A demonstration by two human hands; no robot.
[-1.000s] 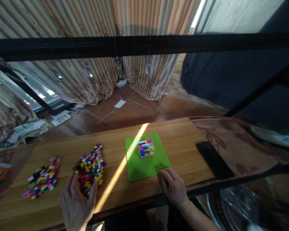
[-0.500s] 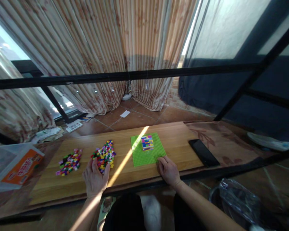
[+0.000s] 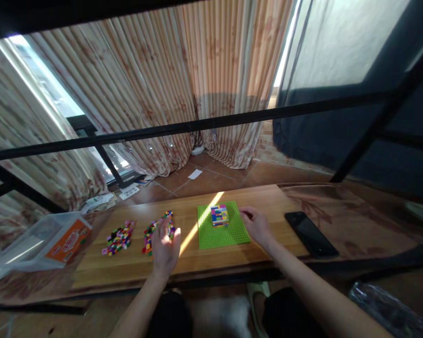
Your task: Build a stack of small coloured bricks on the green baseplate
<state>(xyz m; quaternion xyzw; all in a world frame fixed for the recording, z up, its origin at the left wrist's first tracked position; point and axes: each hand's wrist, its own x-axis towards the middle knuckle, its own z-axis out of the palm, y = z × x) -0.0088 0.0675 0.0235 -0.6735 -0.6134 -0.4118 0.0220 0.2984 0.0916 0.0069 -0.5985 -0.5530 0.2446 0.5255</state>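
Note:
A multicoloured block of stacked toy bricks [image 3: 219, 216] sits on the green baseplate [image 3: 211, 239], toward its back and middle. My left hand [image 3: 165, 249] is over the larger pile of loose bricks [image 3: 148, 234], covering part of it. Its fingers are stretched out and its thumb stands apart. At the right edge of the baseplate is my right hand [image 3: 258, 226], with its fingers curled and thumb and fingertips close together. Whatever may be between them is too small to make out. A second, smaller pile of bricks [image 3: 120, 238] lies further left.
On the left stands a clear plastic box [image 3: 38, 251] with an orange label. A black phone [image 3: 310, 233] lies right of the baseplate on the wooden board [image 3: 183, 267]. A dark metal rail [image 3: 232, 121] crosses beyond the board. Clear plastic wrapping [image 3: 384, 305] is at the lower right.
My right hand has moved from the baseplate's front right corner up along its right edge. My left hand has lifted a little and straightened its fingers. The camera view has shifted and tilted.

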